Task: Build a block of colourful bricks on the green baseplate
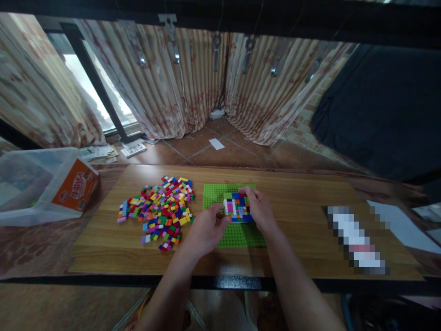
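Head view: at the far left, a translucent plastic bin [25, 184] lies with its open side away from the desk [299, 230], an orange label [76, 184] on its right end. Just beyond it are loose papers [98, 151] and a white booklet [133, 149], below a window partly covered by striped curtains [148, 92]. On the left part of the desk spreads a loose heap of small toy bricks [161, 211] in red, yellow, blue, green, purple, orange and white. Right of the heap, the left hand [208, 229] reaches in with bent fingers, its thumb and fingertips at the left edge of a multicoloured brick build [237, 208]; whether they pinch it I cannot tell. The build lies between the two hands, over the green studded baseplate [237, 236]; whether it is attached to the plate or held above it is unclear. The right hand [261, 209] is curled around the build's right side, gripping it, fingertips at the far right corner. Farther right, well apart from both hands, a pixelated pale object [356, 241] lies on the desk, and a white sheet [408, 227] crosses its right edge, with a large dark cloth [382, 110] beyond
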Action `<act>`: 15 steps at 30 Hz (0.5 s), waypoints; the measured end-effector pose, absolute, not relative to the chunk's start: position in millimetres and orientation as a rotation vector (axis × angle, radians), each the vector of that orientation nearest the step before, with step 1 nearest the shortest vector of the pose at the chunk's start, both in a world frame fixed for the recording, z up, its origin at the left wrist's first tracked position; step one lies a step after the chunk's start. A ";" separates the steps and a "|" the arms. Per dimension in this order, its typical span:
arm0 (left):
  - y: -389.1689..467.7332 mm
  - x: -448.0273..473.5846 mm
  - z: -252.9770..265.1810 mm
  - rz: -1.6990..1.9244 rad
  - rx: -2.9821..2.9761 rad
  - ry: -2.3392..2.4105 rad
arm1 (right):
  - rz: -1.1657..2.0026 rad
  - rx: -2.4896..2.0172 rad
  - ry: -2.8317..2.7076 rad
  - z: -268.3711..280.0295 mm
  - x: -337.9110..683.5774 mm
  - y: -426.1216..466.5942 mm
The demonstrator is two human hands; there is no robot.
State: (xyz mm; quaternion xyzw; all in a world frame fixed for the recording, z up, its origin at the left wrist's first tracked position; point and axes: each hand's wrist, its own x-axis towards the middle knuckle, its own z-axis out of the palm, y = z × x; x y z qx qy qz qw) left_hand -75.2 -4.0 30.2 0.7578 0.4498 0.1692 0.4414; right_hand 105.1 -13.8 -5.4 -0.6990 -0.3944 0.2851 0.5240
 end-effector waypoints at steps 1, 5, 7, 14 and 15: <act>-4.4 -75.0 29.7 0.419 1.888 1.120 | 0.684 -1.660 -0.932 -5.9 105.2 -14.0; -7.3 -73.7 29.0 0.419 1.906 1.135 | 0.662 -1.679 -0.990 -6.1 106.4 -15.3; -9.2 -72.3 28.4 0.423 1.928 1.115 | 0.598 -1.753 -1.056 -2.5 106.8 -17.5; -13.5 -65.1 23.5 0.457 1.995 1.086 | 0.031 -1.904 -1.443 8.4 97.8 -39.7; -13.3 -65.2 24.0 0.464 1.988 1.100 | 0.015 -1.895 -1.479 6.8 95.5 -43.5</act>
